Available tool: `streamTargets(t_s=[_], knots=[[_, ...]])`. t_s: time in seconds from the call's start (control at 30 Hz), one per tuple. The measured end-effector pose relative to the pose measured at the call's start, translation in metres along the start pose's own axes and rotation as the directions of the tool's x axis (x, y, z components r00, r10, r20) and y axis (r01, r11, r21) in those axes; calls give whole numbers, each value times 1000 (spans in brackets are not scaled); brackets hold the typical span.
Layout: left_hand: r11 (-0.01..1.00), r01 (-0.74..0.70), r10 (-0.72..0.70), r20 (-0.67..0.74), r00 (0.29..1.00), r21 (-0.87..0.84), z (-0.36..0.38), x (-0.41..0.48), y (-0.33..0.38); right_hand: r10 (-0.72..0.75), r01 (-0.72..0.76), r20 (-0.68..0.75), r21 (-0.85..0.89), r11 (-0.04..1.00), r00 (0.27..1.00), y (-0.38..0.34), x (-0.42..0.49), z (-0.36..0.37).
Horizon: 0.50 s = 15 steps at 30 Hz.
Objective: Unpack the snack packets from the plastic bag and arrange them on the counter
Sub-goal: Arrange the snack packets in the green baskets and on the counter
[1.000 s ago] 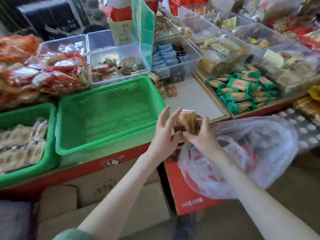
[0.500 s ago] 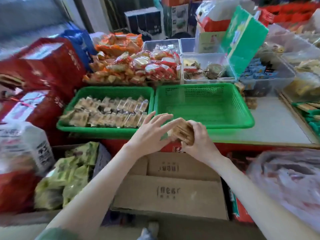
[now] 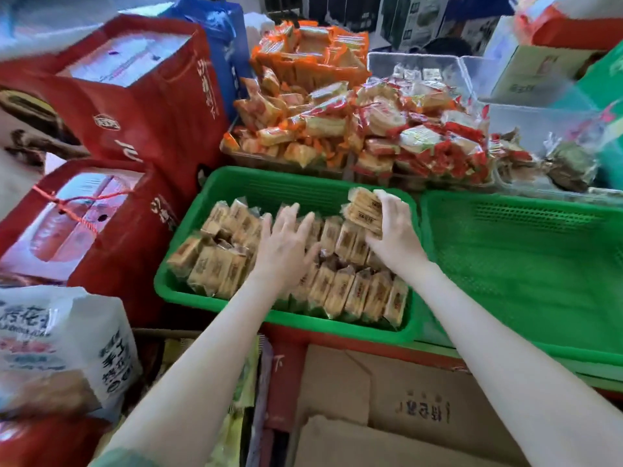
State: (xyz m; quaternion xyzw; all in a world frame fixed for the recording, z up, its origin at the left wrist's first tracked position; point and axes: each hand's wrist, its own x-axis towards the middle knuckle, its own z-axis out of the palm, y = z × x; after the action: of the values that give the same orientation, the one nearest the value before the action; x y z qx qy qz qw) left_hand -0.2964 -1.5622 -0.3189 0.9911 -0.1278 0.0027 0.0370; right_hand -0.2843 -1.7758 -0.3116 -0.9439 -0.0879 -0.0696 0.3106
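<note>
red carton flap [image 3: 282, 372]: one pale character, "下" | cardboard box [image 3: 426, 411]: dark printed characters, upside down, not legible | white bag [image 3: 64, 348]: dark Chinese print, blurred | red gift bags [image 3: 141, 106]: white script and round logo, unreadable | snack packets [image 3: 365, 212]: dark print, too small to read

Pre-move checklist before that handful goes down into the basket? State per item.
1. Grip: right hand holds the stack of tan clear-wrapped snack packets firmly: ok.
2. Position: stack is over the back right corner of the left green plastic basket: ok.
3. Left hand lies flat on the rows of packets, clear of that corner: ok.
4. Free slot under the stack: hidden by hand and stack: cannot tell.
5. Plastic bag's remaining contents: bag out of frame: cannot tell.
</note>
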Motion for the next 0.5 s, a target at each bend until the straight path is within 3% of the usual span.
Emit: streamTargets(t_s=[0.17, 0.37, 0.5], knots=[[998, -64, 58, 196, 979, 24, 27, 35, -5, 40, -29, 126, -84, 996, 991, 17, 48, 34], [997, -76, 71, 137, 988, 33, 35, 34, -5, 74, -20, 374, -146, 989, 924, 26, 69, 25], [996, -78, 72, 143, 987, 42, 35, 34, -3, 145, 43, 442, -388, 921, 885, 33, 68, 19]])
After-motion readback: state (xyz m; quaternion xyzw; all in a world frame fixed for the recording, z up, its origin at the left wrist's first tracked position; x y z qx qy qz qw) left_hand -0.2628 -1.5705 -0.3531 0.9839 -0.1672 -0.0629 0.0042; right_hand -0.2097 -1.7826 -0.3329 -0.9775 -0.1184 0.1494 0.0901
